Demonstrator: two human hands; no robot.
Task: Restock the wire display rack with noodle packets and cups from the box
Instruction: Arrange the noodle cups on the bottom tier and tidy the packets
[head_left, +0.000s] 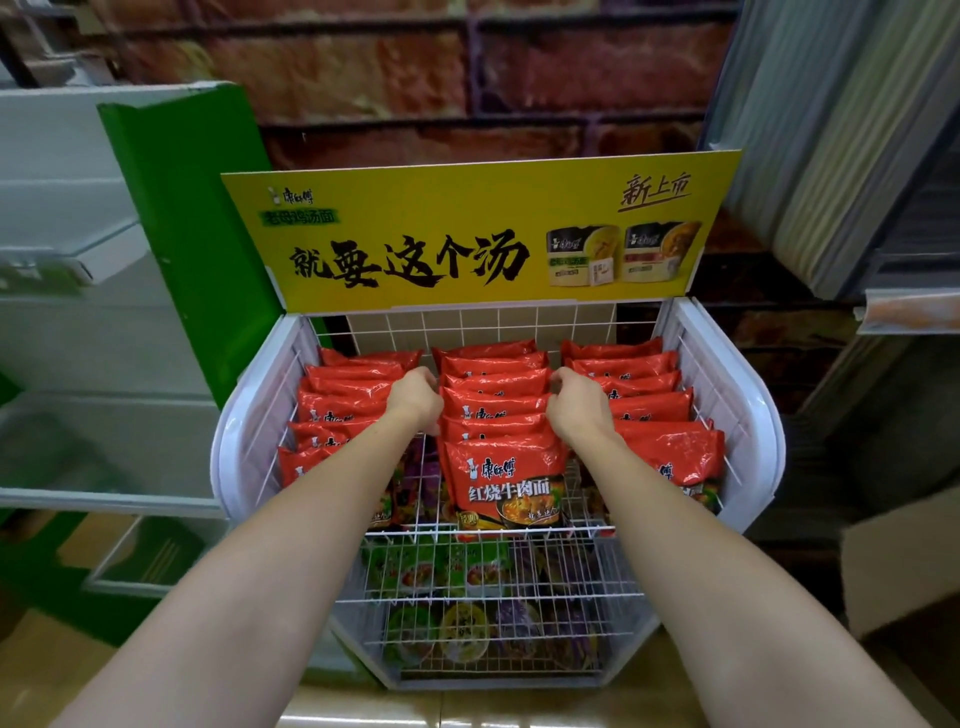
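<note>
The white wire display rack (748, 415) holds three rows of red noodle packets on its top shelf. My left hand (415, 397) grips the left edges of the middle row of red packets (498, 410), and my right hand (579, 402) grips their right edges. The left row (343, 400) and right row (654, 400) stand beside them. Lower wire shelves carry green and purple packets (441, 566) and noodle cups (462, 631). The front packet of the middle row (506, 483) leans forward with its label showing.
A yellow sign board (467, 234) stands at the rack's back. A green and white shelf unit (171, 249) is on the left. A cardboard box (904, 561) sits low at the right edge. Behind is a brick-pattern wall (467, 78).
</note>
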